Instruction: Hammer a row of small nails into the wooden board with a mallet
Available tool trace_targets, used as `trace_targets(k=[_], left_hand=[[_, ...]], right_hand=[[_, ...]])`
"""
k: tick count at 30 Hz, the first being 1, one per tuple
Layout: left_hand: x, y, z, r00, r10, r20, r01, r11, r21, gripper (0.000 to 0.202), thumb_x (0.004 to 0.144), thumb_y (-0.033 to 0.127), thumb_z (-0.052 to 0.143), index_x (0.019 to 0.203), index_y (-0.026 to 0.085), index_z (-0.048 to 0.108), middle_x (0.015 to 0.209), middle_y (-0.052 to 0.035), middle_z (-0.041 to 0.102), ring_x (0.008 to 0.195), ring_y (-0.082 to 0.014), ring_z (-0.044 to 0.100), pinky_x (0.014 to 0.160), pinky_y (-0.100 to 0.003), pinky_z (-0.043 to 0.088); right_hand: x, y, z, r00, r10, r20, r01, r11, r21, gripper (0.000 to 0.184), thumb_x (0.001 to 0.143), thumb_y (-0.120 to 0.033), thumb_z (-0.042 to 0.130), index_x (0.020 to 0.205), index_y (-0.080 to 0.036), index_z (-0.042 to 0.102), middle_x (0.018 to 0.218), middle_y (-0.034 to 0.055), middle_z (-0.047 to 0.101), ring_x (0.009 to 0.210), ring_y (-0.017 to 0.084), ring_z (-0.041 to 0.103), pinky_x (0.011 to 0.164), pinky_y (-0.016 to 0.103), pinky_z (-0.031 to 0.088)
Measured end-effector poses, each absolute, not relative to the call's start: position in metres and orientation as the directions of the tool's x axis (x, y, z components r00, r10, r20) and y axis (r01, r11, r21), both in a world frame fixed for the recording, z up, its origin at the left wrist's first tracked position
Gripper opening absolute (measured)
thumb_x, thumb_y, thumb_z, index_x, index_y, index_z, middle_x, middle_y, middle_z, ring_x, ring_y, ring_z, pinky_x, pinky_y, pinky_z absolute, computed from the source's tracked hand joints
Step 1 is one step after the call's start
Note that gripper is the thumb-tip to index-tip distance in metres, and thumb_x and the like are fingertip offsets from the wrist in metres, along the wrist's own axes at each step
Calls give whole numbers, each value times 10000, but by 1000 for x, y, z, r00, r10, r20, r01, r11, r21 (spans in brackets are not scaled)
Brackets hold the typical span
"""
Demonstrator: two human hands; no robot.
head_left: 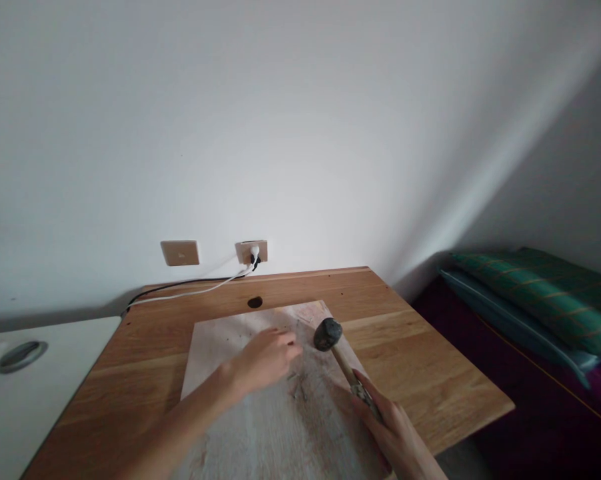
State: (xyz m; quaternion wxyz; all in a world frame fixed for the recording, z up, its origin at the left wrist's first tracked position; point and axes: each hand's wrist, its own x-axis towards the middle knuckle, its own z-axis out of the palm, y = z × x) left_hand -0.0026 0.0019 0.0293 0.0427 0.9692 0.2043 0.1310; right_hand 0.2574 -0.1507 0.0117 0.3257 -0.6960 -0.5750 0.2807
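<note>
My right hand [388, 420] is wrapped round the handle of a rubber mallet [328, 334]. Its black head is tilted up, over the right part of a pale, stained wooden board [220, 420]. Left of the mallet head, my left hand [268, 357] is over the board with its fingers curled together. What those fingers hold, if anything, is hidden and a little blurred. Several small thin pieces that look like nails [299, 388] lie on the board between my hands.
The board rests on a wooden table [445, 373]. Cables [200, 291] run along its back edge to a wall socket [252, 252]. A white surface [55, 353] adjoins on the left. Green pillows [540, 300] lie on a dark purple bed at right.
</note>
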Motion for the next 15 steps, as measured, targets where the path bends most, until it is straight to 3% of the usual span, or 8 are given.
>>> trace_targets(k=[4, 7, 15], left_hand=[[-2, 46, 31, 682, 672, 289, 519, -723, 455, 275, 850, 37, 610, 970, 221, 777, 1013, -49, 793, 927, -214, 737, 840, -282, 520], [-1, 69, 15, 533, 812, 237, 499, -528, 687, 238, 825, 51, 620, 938, 188, 779, 894, -38, 802, 848, -201, 740, 799, -263, 526], [-4, 76, -13, 510, 818, 266, 365, -486, 794, 198, 835, 91, 649, 968, 166, 775, 933, -57, 810, 841, -194, 731, 803, -266, 530]], right_hand=[[260, -150, 7, 145, 988, -51, 613, -130, -780, 725, 962, -575, 506, 1470, -75, 640, 1355, 189, 744, 1306, 361, 687, 1078, 404, 549], [261, -150, 4, 130, 990, -61, 616, -129, -777, 719, 995, -548, 472, 1508, -59, 597, 1387, 195, 722, 1341, 356, 661, 1109, 411, 527], [259, -150, 8, 150, 980, -132, 640, -198, -742, 776, 987, -577, 430, 1535, -43, 559, 1452, 193, 676, 1391, 327, 619, 1128, 359, 498]])
